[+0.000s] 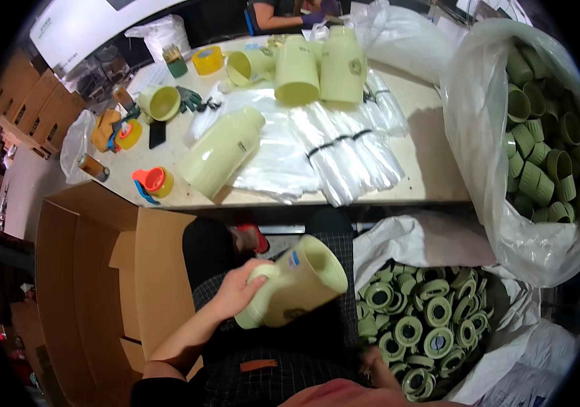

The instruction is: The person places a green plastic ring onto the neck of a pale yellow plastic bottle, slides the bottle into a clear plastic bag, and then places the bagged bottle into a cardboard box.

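My left hand (237,293) is wrapped round the handle of a pale green thermos jug shell (296,285), held tilted above my lap. Its wide open end points up and to the right, showing a hollow inside. My right hand (374,363) is low at the left edge of a white sack, beside many green ring-shaped plastic lids (437,312). Blur and the dark surroundings hide its fingers, so I cannot tell whether it holds anything. Another jug shell (225,152) lies on the table ahead.
On the table (432,176) are clear plastic bags (344,159), more shells (343,68), tape rolls (207,61) and a phone (157,134). An open cardboard box (86,285) stands left. At right, a plastic sack (463,88) holds green cups (537,183). Across the table is another person's gloved hand (313,18).
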A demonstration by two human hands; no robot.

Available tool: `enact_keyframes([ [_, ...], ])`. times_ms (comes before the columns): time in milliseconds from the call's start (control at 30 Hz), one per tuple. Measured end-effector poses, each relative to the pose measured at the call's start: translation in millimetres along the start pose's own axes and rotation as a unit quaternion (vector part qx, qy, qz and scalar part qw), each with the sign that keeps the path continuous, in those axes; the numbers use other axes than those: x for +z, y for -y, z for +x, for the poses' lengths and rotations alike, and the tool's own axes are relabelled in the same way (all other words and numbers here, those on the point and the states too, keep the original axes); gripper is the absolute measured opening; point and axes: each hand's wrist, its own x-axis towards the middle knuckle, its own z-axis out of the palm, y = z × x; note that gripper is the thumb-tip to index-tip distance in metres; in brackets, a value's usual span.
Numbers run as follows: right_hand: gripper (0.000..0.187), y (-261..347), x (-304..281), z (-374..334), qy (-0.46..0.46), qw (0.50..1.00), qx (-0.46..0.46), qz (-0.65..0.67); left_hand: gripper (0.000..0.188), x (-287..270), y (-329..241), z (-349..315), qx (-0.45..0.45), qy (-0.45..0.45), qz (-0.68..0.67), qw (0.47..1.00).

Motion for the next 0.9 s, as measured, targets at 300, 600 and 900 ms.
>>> enact_keyframes([
  [300,0.044,252,-273,-165,-0.344,0.777,-0.421,0.317,0.043,-3,-6,-18,-0.014,-0.024,-0.029,0.999],
  [600,0.062,333,-263,-186,-0.253,0.681,-0.678,0.110,0.038,-13,3,-28,-0.009,0.002,-0.093,0.996],
  [900,0.058,340,-252,-198,-0.252,0.696,-0.665,0.098,0.037,-2,11,-44,0.016,-0.067,-0.044,0.997],
])
